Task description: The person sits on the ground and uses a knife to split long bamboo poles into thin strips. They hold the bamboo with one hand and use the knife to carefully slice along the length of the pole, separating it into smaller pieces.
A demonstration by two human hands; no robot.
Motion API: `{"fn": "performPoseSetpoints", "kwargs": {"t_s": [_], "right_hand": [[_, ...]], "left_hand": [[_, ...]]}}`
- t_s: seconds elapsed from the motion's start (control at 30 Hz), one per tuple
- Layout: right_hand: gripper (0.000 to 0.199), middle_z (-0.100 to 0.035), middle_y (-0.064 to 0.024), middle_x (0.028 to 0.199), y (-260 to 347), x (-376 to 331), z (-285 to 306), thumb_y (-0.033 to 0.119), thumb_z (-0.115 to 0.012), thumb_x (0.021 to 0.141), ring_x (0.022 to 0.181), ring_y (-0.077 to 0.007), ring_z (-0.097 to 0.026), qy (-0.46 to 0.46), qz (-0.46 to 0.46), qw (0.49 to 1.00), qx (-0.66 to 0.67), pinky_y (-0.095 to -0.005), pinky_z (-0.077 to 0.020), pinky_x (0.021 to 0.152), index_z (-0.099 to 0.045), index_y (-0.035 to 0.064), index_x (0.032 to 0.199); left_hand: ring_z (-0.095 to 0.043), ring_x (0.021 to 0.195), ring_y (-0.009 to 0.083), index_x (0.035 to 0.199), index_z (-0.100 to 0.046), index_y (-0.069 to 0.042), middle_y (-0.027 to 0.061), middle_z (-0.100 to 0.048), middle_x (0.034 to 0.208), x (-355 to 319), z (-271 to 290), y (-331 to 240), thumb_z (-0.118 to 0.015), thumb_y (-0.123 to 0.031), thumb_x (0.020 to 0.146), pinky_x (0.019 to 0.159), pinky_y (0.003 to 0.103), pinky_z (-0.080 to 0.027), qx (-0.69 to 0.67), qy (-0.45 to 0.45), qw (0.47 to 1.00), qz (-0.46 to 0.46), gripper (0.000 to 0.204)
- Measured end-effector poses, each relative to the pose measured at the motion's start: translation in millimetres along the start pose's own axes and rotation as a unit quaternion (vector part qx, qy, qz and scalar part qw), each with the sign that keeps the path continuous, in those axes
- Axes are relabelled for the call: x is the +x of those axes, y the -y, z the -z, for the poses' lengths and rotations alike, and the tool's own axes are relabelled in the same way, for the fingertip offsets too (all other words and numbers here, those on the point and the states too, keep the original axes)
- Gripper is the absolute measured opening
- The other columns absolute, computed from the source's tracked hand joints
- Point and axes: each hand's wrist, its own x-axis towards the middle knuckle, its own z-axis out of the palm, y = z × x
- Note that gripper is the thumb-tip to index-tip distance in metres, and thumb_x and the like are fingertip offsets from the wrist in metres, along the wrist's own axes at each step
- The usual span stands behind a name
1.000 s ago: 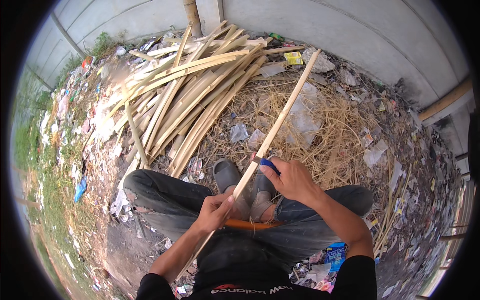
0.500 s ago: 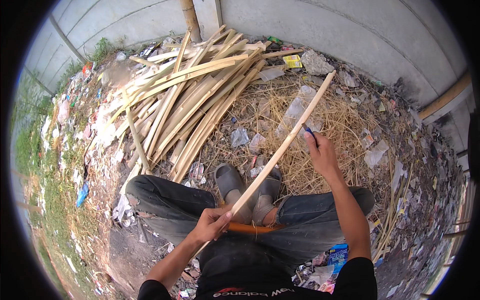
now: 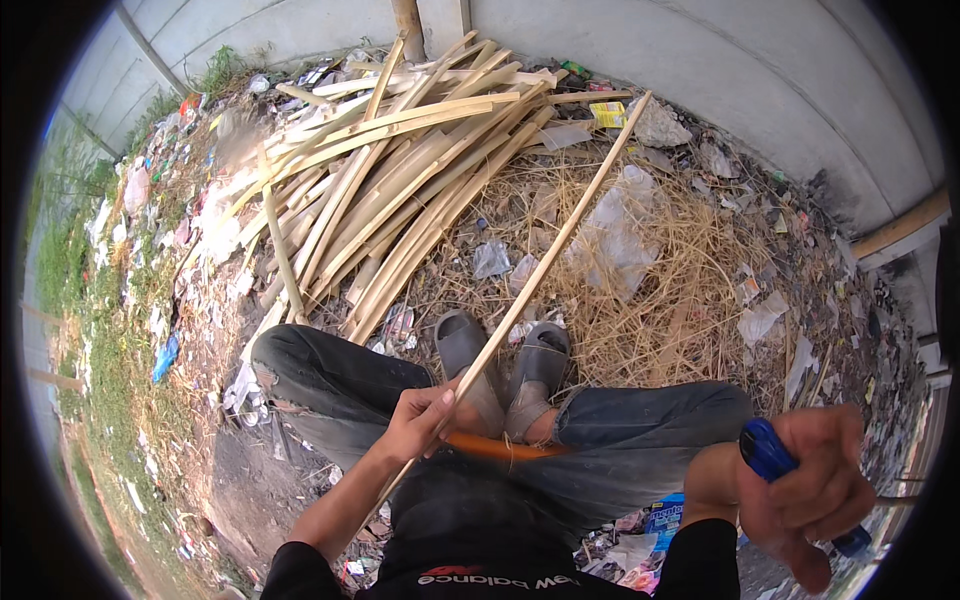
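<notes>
A long, thin bamboo strip [image 3: 553,246] slants up and away from my lap toward the far right. My left hand [image 3: 418,420] is closed round its lower part, with the thumb on top, and the tail end passes below the hand by my forearm. Out at the lower right, apart from the strip, my right hand [image 3: 808,485] is closed on a blue-handled knife [image 3: 766,450]. Both ends of the handle stick out past the fingers; I cannot make out the blade.
A heap of split bamboo strips [image 3: 400,180] lies ahead to the left, near a grey wall [image 3: 700,50]. Dry shavings [image 3: 690,290] and plastic litter cover the ground ahead right. My sandalled feet [image 3: 535,365] rest below the strip. An orange bar [image 3: 505,448] lies between my legs.
My right hand, with the knife, has moved from beside the strip's upper part down to the lower right, closer to me. The strip's far end has swung slightly left and appears turned edge-on.
</notes>
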Motion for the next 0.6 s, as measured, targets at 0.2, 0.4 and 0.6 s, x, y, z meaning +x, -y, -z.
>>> {"fn": "performPoseSetpoints", "kwargs": {"t_s": [0.2,0.4,0.6], "right_hand": [[0.035,-0.044,0.0048,0.05,28,20,-40,-0.011,-0.048,0.081,0.044,-0.0083,-0.046,0.167,0.062,0.969,0.173,-0.0281,-0.0483,0.073,-0.044,0.0108,0.055],[0.036,-0.042,0.0041,0.044,30,10,-50,-0.011,-0.048,0.076,0.041,-0.0096,-0.046,0.173,0.162,0.964,0.118,-0.0291,-0.0482,0.077,-0.04,0.0111,0.049],[0.036,-0.04,0.0049,0.044,23,3,-50,-0.012,-0.047,0.075,0.04,-0.0082,-0.043,0.18,0.215,0.953,0.117,-0.0263,-0.0476,0.074,-0.038,0.012,0.05]], "left_hand": [[-0.044,0.04,0.009,0.143,-0.056,-0.001,0.0039,-0.052,0.059,-1,-7,3,-0.049,-0.046,0.107,0.036,0.023,-0.034,-0.015,-0.033,0.999,0.005,0.058],[-0.043,0.042,0.0065,0.151,-0.049,-0.006,-0.0013,-0.048,0.062,-1,-3,-2,-0.045,-0.037,0.11,0.038,0.021,-0.037,-0.024,-0.005,1.0,0.001,0.051],[-0.043,0.043,0.009,0.146,-0.052,0.0,0.0038,-0.051,0.061,-2,-3,1,-0.05,-0.044,0.107,0.036,0.023,-0.034,-0.038,-0.025,0.999,-0.009,0.059]]}}
